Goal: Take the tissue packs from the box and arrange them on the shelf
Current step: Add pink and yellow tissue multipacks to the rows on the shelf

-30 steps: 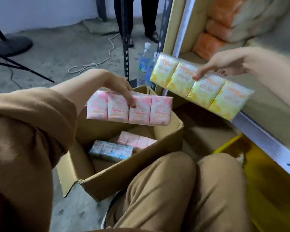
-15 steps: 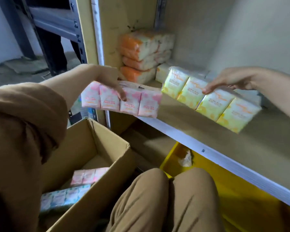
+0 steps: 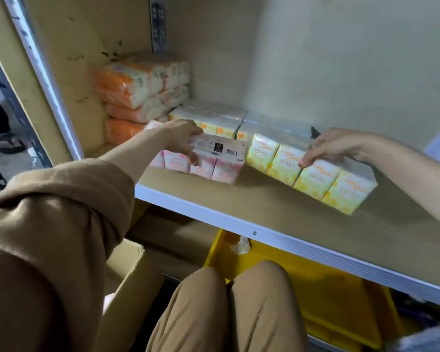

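**2 Packs Held at Shelf**

Left hand (image 3: 183, 138), arm extended, fingers curled over the top, grasps 1 pink tissue pack (image 3: 215, 167) of 4 units. Right hand (image 3: 337, 146), palm down, grasps 1 yellow tissue pack (image 3: 315, 179) of 4 units, tilted. Both packs are low over the shelf (image 3: 264, 214), side by side. 3 orange packs (image 3: 127, 92) are stacked back-left.

Tan shelf board (image 3: 264, 207) with white front edge, orange packs (image 3: 127, 90) stacked back left, pale packs (image 3: 208, 120) behind, pink pack row (image 3: 214, 161) beside yellow pack row (image 3: 313, 176) in front

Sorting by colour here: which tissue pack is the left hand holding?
The pink pack, gripped from above by the left hand. The right hand holds the yellow pack; the orange packs lie stacked at the back.
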